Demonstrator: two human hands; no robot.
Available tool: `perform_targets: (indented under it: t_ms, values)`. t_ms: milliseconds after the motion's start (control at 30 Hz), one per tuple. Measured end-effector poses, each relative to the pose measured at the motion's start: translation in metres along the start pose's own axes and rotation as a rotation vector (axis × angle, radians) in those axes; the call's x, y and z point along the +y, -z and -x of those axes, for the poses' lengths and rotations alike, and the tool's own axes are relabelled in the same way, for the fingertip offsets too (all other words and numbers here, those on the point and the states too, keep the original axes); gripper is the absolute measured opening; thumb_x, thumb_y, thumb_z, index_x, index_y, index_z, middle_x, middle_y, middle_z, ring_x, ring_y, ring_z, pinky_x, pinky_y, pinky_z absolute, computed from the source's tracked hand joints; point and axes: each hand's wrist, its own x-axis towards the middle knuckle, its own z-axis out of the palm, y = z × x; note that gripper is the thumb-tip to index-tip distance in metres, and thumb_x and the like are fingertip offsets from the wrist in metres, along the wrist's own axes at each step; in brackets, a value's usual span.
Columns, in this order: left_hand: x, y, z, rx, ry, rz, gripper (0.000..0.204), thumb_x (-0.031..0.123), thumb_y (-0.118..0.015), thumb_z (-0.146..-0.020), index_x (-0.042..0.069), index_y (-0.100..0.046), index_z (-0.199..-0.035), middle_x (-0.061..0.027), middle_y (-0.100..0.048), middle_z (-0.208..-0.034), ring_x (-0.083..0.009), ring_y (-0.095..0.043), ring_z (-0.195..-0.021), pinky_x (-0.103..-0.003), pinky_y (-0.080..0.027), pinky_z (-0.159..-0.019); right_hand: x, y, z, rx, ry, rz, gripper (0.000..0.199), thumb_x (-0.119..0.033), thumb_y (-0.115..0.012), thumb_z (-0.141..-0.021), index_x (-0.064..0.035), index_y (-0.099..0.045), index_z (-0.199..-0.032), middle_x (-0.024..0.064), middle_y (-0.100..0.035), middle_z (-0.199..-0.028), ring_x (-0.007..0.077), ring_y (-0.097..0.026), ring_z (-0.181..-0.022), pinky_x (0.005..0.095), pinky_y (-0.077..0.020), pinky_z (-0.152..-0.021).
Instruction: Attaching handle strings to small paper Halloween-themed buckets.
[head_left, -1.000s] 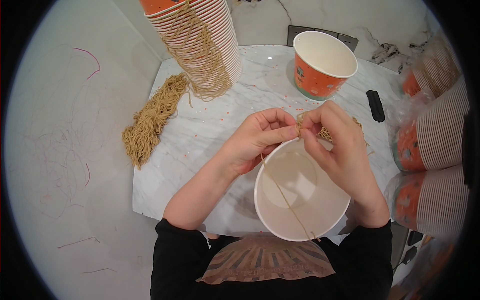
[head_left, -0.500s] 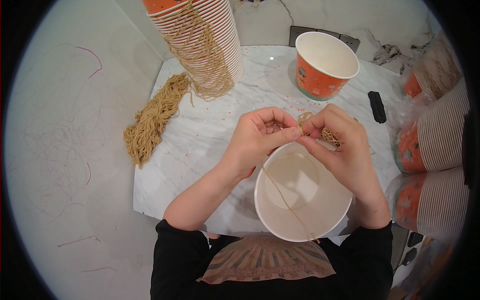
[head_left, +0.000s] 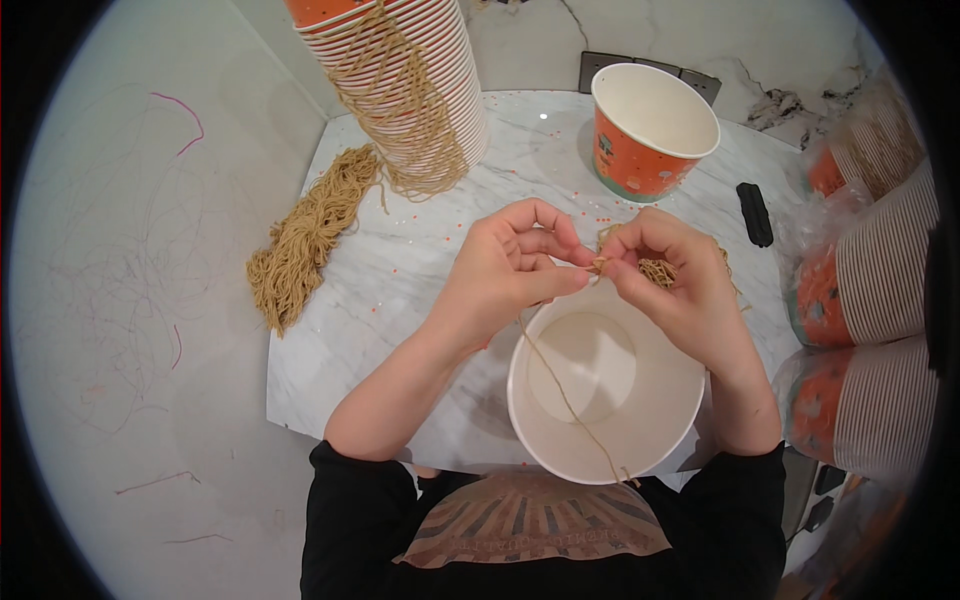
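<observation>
My left hand (head_left: 507, 262) and my right hand (head_left: 676, 295) meet just above the far rim of a large white-lined paper bucket (head_left: 665, 405). Both are closed, pinching a small knotted bit of tan string (head_left: 599, 266) between thumbs and fingertips. A single strand of this colour runs from under my left hand across the bucket's mouth to its near rim. More tan netted string (head_left: 657, 272) shows partly behind my right hand; the rest is hidden. The bucket stands near the table's front edge, close to my black shirt.
A tall stack of paper buckets (head_left: 440, 90) draped in tan netting stands far left, beside a bundle of tan string (head_left: 312, 240). An orange bucket (head_left: 645, 160) stands far right, near a black object (head_left: 754, 214). Bagged bucket stacks (head_left: 880, 270) line the right side.
My left fingers have spread slightly and drawn a little left of the knot. My right fingertips have shifted slightly at the string. The bucket stays nearly in place.
</observation>
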Motion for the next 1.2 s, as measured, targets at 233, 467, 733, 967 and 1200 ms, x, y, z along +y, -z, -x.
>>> perform_targets:
  t_ms: [233,467,733,967,1200]
  values:
    - [0.005,0.001,0.004,-0.058,-0.203,-0.446,0.011,-0.001,-0.081,-0.081,0.001,-0.075,-0.090,-0.0046,-0.069,-0.107,0.0018,-0.043,-0.065,-0.017,-0.036,-0.059,0.006,0.001,0.001,0.034,-0.035,-0.062,0.010,-0.006,-0.069,-0.086,0.0016,-0.065,-0.091,0.0058,-0.064,-0.083,0.0128,-0.063,-0.075,0.0271,-0.0497,-0.066]
    - [-0.004,0.001,0.001,0.003,-0.205,-0.456,0.011,0.002,-0.083,-0.081,0.002,-0.077,-0.091,-0.0031,-0.067,-0.104,0.0002,-0.043,-0.067,-0.018,-0.036,-0.060,0.002,-0.001,0.001,0.042,0.153,0.105,0.009,-0.002,-0.070,-0.079,0.0000,-0.067,-0.087,0.0080,-0.062,-0.078,0.0206,-0.063,-0.074,0.0319,-0.0496,-0.068]
    - [-0.008,0.005,-0.001,-0.044,-0.105,-0.227,0.008,0.000,-0.080,-0.083,0.000,-0.075,-0.089,-0.0037,-0.068,-0.100,-0.0041,-0.061,-0.081,-0.017,-0.045,-0.067,0.000,0.000,0.002,0.065,0.224,0.212,0.010,-0.002,-0.073,-0.075,-0.0029,-0.067,-0.084,0.0068,-0.061,-0.075,0.0247,-0.061,-0.075,0.0360,-0.0482,-0.068]
    - [0.004,0.004,-0.001,-0.040,0.003,-0.123,0.004,0.006,-0.075,-0.085,0.003,-0.072,-0.086,0.0006,-0.069,-0.085,-0.0030,-0.051,-0.067,-0.020,-0.037,-0.058,0.003,-0.003,0.002,0.055,0.194,0.180,0.013,-0.005,-0.076,-0.076,-0.0039,-0.068,-0.086,0.0069,-0.062,-0.076,0.0251,-0.063,-0.076,0.0363,-0.0484,-0.068]
    - [0.003,0.006,-0.003,-0.074,0.047,-0.078,0.007,0.011,-0.074,-0.085,0.004,-0.073,-0.085,0.0048,-0.063,-0.071,-0.0019,-0.047,-0.061,-0.020,-0.034,-0.056,0.004,-0.007,0.002,0.007,0.170,0.236,0.015,-0.009,-0.079,-0.078,-0.0040,-0.066,-0.085,0.0073,-0.062,-0.078,0.0255,-0.064,-0.077,0.0366,-0.0498,-0.067]
